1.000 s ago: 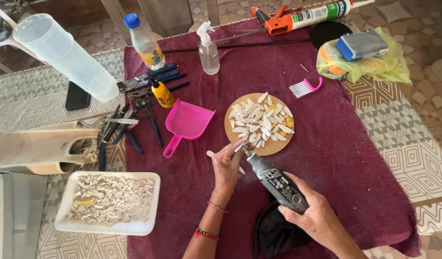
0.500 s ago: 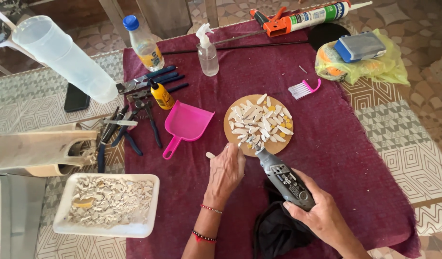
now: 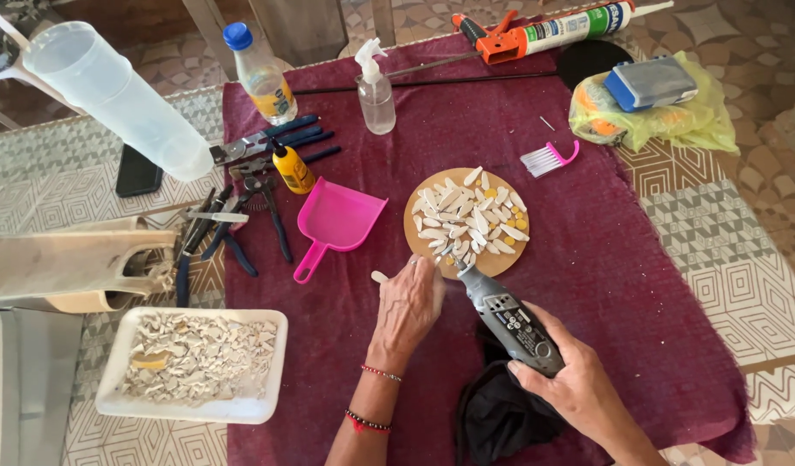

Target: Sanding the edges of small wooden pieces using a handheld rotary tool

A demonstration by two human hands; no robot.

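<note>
My right hand (image 3: 578,388) grips a grey handheld rotary tool (image 3: 508,319), its tip pointing up-left at the near edge of a round wooden disc (image 3: 501,259) covered with white petal-shaped shell pieces (image 3: 468,216). My left hand (image 3: 410,306) rests palm down on the maroon cloth (image 3: 604,242) just left of the tool tip, fingers pinched on a small white piece at the disc's edge; the piece is mostly hidden. A small pale stick pokes out to the left of that hand.
A pink dustpan (image 3: 333,223) lies left of the disc, with pliers and cutters (image 3: 242,216) and a small yellow bottle (image 3: 292,168) beyond. A white tray of shell fragments (image 3: 194,362) sits front left. A spray bottle (image 3: 376,91), caulking gun (image 3: 544,30), pink comb (image 3: 548,158) and black cloth (image 3: 492,414) are around.
My left hand has turned palm down and settled at the disc's near edge. The rotary tool's tip has moved closer to the disc beside it.
</note>
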